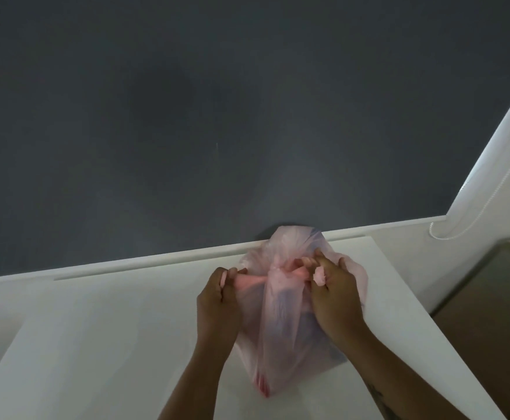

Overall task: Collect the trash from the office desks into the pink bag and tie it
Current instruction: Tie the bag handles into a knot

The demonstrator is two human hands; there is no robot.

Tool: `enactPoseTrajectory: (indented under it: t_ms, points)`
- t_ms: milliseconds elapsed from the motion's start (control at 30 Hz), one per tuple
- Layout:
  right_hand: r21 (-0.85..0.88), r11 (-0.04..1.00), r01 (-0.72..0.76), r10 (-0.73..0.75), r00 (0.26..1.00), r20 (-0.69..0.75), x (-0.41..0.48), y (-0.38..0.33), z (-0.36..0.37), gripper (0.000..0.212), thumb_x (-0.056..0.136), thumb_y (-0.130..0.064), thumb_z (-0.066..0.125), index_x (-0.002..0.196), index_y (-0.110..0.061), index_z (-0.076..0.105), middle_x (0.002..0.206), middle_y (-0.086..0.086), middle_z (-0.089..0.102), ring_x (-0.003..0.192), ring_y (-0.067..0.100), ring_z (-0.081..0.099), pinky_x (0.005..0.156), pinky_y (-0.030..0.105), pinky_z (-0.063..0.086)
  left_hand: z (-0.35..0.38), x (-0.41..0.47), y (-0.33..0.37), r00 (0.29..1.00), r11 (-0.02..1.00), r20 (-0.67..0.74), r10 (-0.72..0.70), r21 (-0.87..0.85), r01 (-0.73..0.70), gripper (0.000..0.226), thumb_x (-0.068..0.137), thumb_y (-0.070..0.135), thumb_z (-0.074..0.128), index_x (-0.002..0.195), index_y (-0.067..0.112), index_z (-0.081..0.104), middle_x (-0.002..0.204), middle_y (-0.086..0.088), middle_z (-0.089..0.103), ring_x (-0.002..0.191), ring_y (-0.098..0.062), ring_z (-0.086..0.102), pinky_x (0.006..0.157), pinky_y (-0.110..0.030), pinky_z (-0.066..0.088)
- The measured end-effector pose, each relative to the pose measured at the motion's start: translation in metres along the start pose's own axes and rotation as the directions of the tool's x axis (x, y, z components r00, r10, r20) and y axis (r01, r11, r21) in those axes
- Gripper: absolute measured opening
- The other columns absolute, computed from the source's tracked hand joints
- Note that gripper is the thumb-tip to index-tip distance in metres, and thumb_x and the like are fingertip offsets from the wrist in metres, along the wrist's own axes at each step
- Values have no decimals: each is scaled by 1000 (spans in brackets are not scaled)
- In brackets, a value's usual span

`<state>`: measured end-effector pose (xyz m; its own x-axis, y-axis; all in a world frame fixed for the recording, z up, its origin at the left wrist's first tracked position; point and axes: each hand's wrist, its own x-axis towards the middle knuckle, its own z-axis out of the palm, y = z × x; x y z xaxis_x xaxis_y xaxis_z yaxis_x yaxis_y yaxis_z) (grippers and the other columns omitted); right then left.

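Grey wall over a white desk, both hands on the bag

Dark grey wall fills the upper two thirds of the frame. Below it a narrow white ledge runs from the left edge up toward the right, and the desk spreads across the lower half. Its right edge slants down to the lower right corner.

The pink bag sits on the desk, low and just right of centre, with its far end touching the ledge. Its thin plastic is see-through, and dark bluish shapes show inside, too vague to name. Two twisted ends of the bag cross in a knot on top.

The left hand is just left of the knot, fingers and thumb curled tight round the left end. The right hand is just right of the knot, fingers clamped on the right end, and a small tuft of pink sticks out between thumb and fingers. Both forearms rise from the bottom edge on either side of the bag.

At the upper right a white panel leans along the frame edge. A white beaded cord hangs down it and loops at the ledge. Brown floor shows past the desk's right edge
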<state>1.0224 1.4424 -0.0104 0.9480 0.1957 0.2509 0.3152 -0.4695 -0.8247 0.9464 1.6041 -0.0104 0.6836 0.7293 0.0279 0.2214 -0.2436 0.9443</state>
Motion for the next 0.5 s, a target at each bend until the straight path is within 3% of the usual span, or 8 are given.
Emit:
enactPoseTrajectory:
  t_ms: [33,100,167,233,267,367,433,500]
  points:
    - [-36,999,-19,17,999,-44,3,-2,4,24,95,-24,57,114,-19,70,116,-1,66,105,15,60,100,30,47,-2,3,0,1000,1000,-9,9,-8,-9,32,104,24,43,78,10,56,70,0,61,65,-17,51,61,-30,42]
    - [19,999,-29,30,994,-104,9,-6,7,23,98,-20,52,104,-6,70,100,8,69,91,16,62,106,42,43,-6,6,-1,1000,999,-8,28,-35,-28,33,103,27,46,77,8,55,68,-1,57,65,-17,49,61,-31,41]
    - [-137,990,-28,12,993,-117,11,-3,6,38,97,-41,42,101,-15,69,107,1,71,106,18,62,117,49,27,-9,10,-7,999,993,39,34,-112,-30,29,101,37,50,84,16,60,76,3,62,72,-15,56,65,-29,46]
    - [-320,943,-92,42,986,-161,9,5,-3,58,91,-61,33,120,-22,64,135,1,60,134,25,47,118,50,11,-10,11,-20,984,957,181,-8,-282,60,30,98,55,47,105,31,62,100,10,67,94,-10,64,79,-29,52]
    - [-326,930,-169,107,974,-201,5,9,-8,68,87,-69,30,131,-25,57,146,2,50,140,28,38,117,52,12,-9,11,-28,958,928,285,-34,-347,136,42,95,66,41,118,36,61,114,11,68,106,-11,65,88,-33,53]
    - [-14,928,-372,364,913,-184,-15,17,-14,83,79,-81,37,148,-35,31,155,0,35,141,31,35,115,49,27,1,11,-42,892,888,446,-69,-381,259,70,86,80,36,136,34,55,132,1,65,123,-22,61,103,-51,48]
    - [190,896,-402,432,888,-158,-23,16,-15,81,78,-71,47,149,-39,25,155,-3,35,138,29,40,112,43,34,7,13,-40,894,894,438,-97,-357,272,66,85,77,44,135,35,56,130,2,66,120,-22,63,103,-54,48]
    - [275,875,-399,451,877,-164,-26,20,-26,78,79,-64,53,148,-41,25,154,-4,36,136,28,42,110,42,36,18,10,-35,892,903,434,-123,-323,282,52,91,65,49,131,34,59,124,1,70,113,-22,67,100,-53,51]
